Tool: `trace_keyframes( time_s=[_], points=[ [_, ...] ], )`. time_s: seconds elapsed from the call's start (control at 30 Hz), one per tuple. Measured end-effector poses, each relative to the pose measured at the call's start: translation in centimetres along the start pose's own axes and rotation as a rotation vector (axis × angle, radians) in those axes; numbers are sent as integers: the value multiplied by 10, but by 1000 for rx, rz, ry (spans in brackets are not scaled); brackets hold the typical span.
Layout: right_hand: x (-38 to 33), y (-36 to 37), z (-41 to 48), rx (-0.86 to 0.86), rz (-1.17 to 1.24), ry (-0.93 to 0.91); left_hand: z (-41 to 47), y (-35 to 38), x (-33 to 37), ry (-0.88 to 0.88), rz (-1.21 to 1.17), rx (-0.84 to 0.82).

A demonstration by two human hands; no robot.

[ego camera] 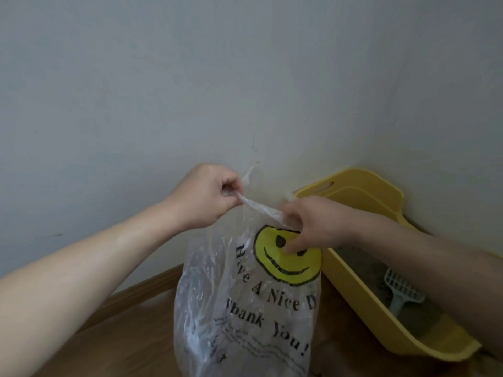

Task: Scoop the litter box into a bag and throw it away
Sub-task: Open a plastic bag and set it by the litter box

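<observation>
- Here, the person holds a clear plastic bag (245, 308) in front of the body, above the wooden floor (122, 336). It is printed with a yellow smiley face and the words "Have A Nice Day Thank You!".
- The left hand (209, 197) grips one twisted handle of the bag, with the fingers curled round it. A short end of plastic sticks out above the fist.
- The right hand (310, 227) grips the other side of the bag's top. Its fingers are curled into the plastic, and the fingertips press on the smiley face.
- Between the two hands the handle strip (261, 210) is stretched tight and twisted like a cord. The hands seem to pull apart either to knot the mouth or to open it. The mouth is hidden behind the right hand, so it is not sure which.
- The bag hangs from both hands, so its weight is shared and the thin plastic is less likely to tear at one handle.
- The yellow litter box (351, 270) stands on the floor in the corner, against the wall (190, 77), just beside the bag on its right.
- Grey litter (362, 265) lies in the box, and a pale slotted scoop (402, 291) rests on it. It appears to lie there so that both hands are free for the bag.
</observation>
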State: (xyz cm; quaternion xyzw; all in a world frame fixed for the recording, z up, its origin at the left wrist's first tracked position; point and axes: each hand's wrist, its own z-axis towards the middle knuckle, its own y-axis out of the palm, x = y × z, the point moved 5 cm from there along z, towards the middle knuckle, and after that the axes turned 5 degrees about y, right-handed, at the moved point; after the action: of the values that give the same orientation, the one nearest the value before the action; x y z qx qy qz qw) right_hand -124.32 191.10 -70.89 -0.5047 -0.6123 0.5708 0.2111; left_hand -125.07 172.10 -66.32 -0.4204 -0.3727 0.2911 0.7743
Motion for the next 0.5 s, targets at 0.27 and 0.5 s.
trace_keyframes(
  time_s=[0.27, 0.5],
  points=[
    [-3, -28, -6, 671, -445, -63, -3, -11, 17, 265, 294, 95],
    [7, 3, -11, 663, -302, -19, -21, 11, 27, 312, 260, -25]
  ],
)
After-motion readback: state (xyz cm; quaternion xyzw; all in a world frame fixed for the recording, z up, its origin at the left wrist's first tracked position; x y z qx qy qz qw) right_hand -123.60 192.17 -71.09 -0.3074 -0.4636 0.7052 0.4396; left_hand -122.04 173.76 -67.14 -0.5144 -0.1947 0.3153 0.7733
